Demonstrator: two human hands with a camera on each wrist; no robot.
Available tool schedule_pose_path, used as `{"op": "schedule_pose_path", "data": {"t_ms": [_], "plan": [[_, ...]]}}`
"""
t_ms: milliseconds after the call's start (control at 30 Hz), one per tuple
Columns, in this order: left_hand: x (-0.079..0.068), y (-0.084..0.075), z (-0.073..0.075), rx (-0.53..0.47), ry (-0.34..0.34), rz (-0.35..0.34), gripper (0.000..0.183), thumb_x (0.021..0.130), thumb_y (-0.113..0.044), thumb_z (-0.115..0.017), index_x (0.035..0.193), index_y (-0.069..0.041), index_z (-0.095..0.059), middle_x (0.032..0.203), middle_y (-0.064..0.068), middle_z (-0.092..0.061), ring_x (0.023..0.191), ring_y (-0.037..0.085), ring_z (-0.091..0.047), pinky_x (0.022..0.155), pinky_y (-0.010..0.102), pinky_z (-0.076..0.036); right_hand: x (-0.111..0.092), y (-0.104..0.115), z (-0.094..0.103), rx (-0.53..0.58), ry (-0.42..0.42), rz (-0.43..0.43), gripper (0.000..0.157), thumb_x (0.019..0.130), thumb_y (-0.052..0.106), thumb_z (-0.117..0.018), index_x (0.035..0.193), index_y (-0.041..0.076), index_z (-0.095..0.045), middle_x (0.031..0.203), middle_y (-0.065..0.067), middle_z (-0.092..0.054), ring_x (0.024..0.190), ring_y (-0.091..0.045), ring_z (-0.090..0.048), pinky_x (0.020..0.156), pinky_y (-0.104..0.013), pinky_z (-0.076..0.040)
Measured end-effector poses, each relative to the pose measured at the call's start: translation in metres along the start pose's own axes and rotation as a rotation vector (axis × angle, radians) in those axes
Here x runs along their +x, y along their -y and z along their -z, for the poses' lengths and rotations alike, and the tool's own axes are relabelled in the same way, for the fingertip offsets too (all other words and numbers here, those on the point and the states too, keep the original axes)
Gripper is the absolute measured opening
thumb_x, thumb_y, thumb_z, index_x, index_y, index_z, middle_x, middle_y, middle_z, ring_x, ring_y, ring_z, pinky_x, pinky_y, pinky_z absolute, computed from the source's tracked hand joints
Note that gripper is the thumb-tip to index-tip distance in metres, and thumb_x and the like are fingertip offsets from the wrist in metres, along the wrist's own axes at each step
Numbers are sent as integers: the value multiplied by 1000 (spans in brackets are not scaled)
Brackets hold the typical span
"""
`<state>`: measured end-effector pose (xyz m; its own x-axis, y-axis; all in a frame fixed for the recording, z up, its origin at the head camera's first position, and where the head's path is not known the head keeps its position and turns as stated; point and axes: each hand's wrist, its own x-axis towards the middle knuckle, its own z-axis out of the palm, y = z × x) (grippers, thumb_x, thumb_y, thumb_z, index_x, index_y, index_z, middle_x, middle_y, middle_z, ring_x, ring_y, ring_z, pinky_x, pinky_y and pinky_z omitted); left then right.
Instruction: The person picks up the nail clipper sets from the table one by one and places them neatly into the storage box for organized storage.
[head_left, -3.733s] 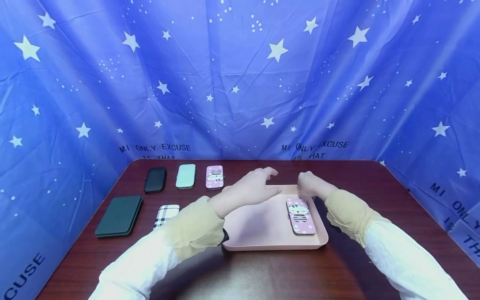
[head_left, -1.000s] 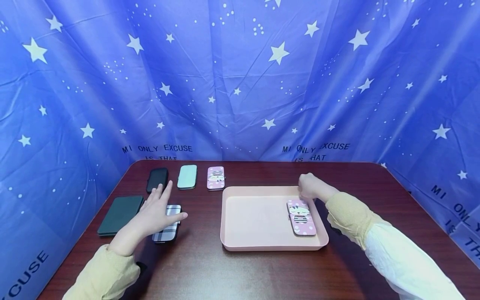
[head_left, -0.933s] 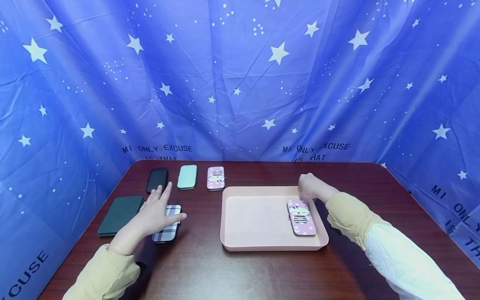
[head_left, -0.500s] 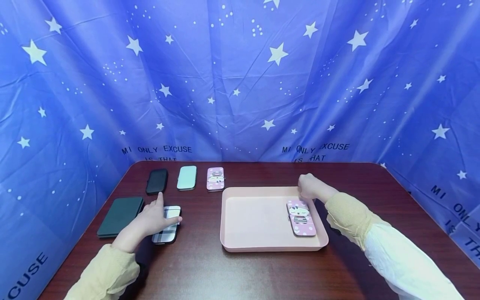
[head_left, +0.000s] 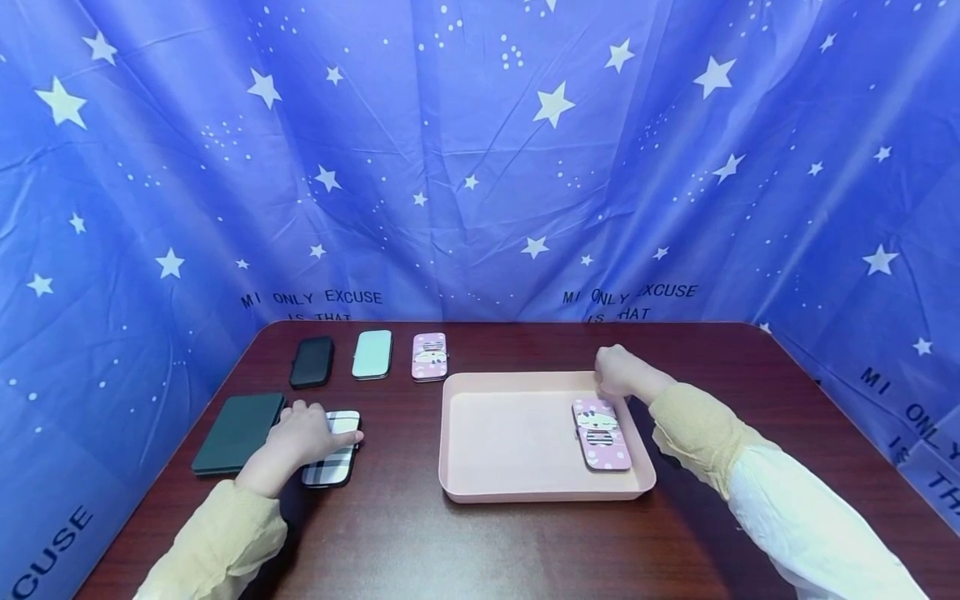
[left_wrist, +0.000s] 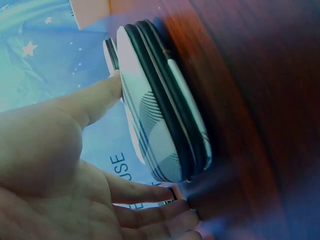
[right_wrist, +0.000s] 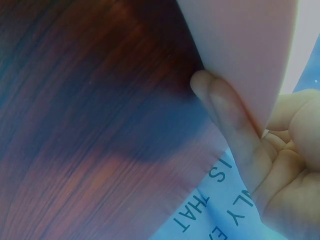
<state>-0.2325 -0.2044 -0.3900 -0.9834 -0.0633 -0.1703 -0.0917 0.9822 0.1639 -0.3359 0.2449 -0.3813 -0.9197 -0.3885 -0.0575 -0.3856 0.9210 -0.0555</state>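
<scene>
A black-and-white plaid clamshell case (head_left: pixel 328 472) lies on the table at the left. My left hand (head_left: pixel 300 435) spans it from above, fingers along its left side and thumb reaching across to its right edge. In the left wrist view the thumb overlaps the case's (left_wrist: pixel 155 125) edge while the other fingers stretch out past its end. A pale pink tray (head_left: pixel 540 497) stands right of centre. Curled at its far right corner, my right hand (head_left: pixel 626 372) grips the rim; the right wrist view shows fingers outside the tray wall (right_wrist: pixel 240 45) and the thumb inside.
A pink cat-print case (head_left: pixel 602 435) lies in the tray's right side. Along the back stand a black case (head_left: pixel 312 362), a mint case (head_left: pixel 372 354) and another pink cat-print case (head_left: pixel 429 357). A dark green flat case (head_left: pixel 238 433) lies left of my left hand.
My left hand has gone from over the tray to the plaid case, then lowered onto it, its raised fingers drawing down. The right hand keeps its grip on the tray.
</scene>
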Motion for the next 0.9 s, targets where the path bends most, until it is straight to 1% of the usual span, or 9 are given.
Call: {"op": "schedule_pose_path", "data": {"t_ms": [100,233,300,467,600,700,767,833,900], "plan": [[1,-3,2,-3,27,33,87,78,-57,-67,112,21,-49,102,33,-46,92,41,-46,75,51,-47,0,0,-1,-9,-12,4,18,69,3,-62,55,8,-52,55,-3,-52,53,-17,-51,50,-29,-48],[3,-6,3,-3,60,65,90,77,-57,-68,113,23,-47,103,36,-46,90,42,-49,79,52,-47,0,0,0,-10,-26,9,17,69,3,-62,56,7,-52,56,-4,-52,55,-19,-49,53,-31,-48],[5,-6,3,-6,74,71,90,78,-56,-68,114,24,-45,102,35,-46,88,40,-51,79,50,-48,0,0,0,-12,-24,8,16,68,3,-62,56,7,-52,56,-4,-52,55,-19,-50,54,-32,-49],[8,-3,2,-52,103,62,90,78,-54,-69,115,23,-43,95,27,-53,77,29,-55,71,42,-52,-1,0,0,-13,-23,11,19,70,2,-60,55,7,-51,54,-4,-53,54,-20,-54,53,-30,-50],[9,-1,2,-116,122,80,93,77,-54,-70,117,23,-37,88,23,-55,72,27,-56,63,38,-52,-1,-1,-1,-21,-37,23,20,72,2,-60,55,7,-51,54,-4,-52,55,-20,-52,54,-32,-50],[9,0,1,-165,125,105,96,74,-54,-72,118,23,-34,83,22,-53,70,27,-56,57,37,-52,-1,-1,-1,-23,-22,17,17,72,2,-60,57,6,-53,56,-4,-54,55,-19,-53,53,-31,-50],[9,1,0,-183,120,110,97,73,-54,-73,118,22,-34,83,22,-53,70,28,-56,55,36,-52,0,-1,-1,-20,-10,16,14,70,2,-62,59,5,-55,57,-4,-55,55,-19,-54,52,-29,-50],[10,2,0,-184,110,101,96,71,-55,-74,116,21,-36,84,22,-53,71,28,-56,57,36,-52,0,0,-1,-15,6,5,11,69,2,-63,60,5,-57,58,-4,-56,56,-18,-56,51,-28,-50],[10,3,-1,-193,99,89,92,70,-56,-75,111,19,-42,84,21,-54,72,27,-56,57,36,-52,0,0,0,-15,10,4,8,68,2,-64,62,4,-58,60,-4,-57,57,-18,-56,51,-28,-50]]}}
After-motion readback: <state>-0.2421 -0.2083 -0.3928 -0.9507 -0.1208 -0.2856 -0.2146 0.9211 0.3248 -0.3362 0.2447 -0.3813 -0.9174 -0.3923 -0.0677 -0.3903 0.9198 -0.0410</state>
